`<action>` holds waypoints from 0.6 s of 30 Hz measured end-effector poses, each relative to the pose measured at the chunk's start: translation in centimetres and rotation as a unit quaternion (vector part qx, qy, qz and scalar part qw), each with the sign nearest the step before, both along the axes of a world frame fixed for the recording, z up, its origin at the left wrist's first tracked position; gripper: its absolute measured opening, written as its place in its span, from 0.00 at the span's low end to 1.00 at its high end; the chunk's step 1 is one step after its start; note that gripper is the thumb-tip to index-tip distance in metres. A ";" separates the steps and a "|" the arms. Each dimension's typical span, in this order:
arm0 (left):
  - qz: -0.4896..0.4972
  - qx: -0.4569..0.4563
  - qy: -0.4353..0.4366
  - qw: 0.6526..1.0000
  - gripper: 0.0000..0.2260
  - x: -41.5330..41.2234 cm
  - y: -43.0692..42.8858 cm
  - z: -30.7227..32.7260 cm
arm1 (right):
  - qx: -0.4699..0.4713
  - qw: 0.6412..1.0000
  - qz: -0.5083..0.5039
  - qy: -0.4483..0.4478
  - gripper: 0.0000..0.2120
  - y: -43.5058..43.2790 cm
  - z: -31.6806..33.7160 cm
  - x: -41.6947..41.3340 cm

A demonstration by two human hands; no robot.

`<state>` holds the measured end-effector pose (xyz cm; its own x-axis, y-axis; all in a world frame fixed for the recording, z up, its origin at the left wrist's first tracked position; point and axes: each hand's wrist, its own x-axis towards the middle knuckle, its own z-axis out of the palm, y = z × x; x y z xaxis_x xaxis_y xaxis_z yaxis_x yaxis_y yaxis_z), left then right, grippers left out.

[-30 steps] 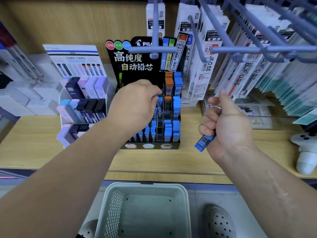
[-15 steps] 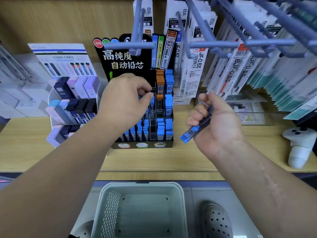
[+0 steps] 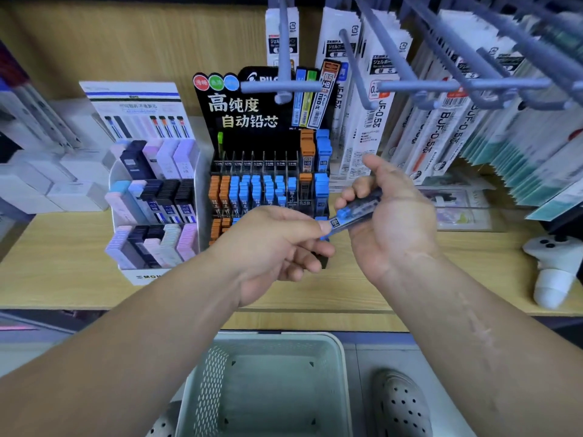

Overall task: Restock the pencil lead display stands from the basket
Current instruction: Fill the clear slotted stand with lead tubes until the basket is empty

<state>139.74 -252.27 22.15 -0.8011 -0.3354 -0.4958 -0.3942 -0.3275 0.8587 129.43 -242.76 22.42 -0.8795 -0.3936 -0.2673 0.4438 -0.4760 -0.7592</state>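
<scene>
A black tiered lead display stand on the wooden shelf holds rows of orange and blue lead cases. In front of it, my right hand grips a small bundle of blue-capped lead cases. My left hand pinches the lower blue end of one of those cases between thumb and forefinger. The two hands meet just right of the stand's front. A pale green basket stands on the floor below the shelf; what shows of its inside is bare.
A white stand of pastel and black lead cases is left of the black one. Grey peg hooks with hanging refill packs jut out overhead at right. A white controller lies on the shelf's right end. White boxes are stacked at far left.
My left hand has pulled back from the black stand's blue rows and moved right to the cases in my right hand. My right hand has stayed roughly where it was.
</scene>
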 end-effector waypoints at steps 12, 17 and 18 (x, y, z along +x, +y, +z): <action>0.186 -0.237 0.116 0.947 0.02 0.7 -3.2 0.4 | 0.161 0.975 0.129 0.077 0.13 0.6 0.2 0.0; 0.142 -0.414 0.145 0.888 0.06 0.8 -3.5 0.9 | 0.216 0.965 0.123 0.085 0.13 1.1 0.0 -0.5; 0.128 -0.439 0.148 0.877 0.08 0.8 -3.4 0.8 | 0.218 0.965 0.118 0.084 0.13 1.2 0.0 -0.7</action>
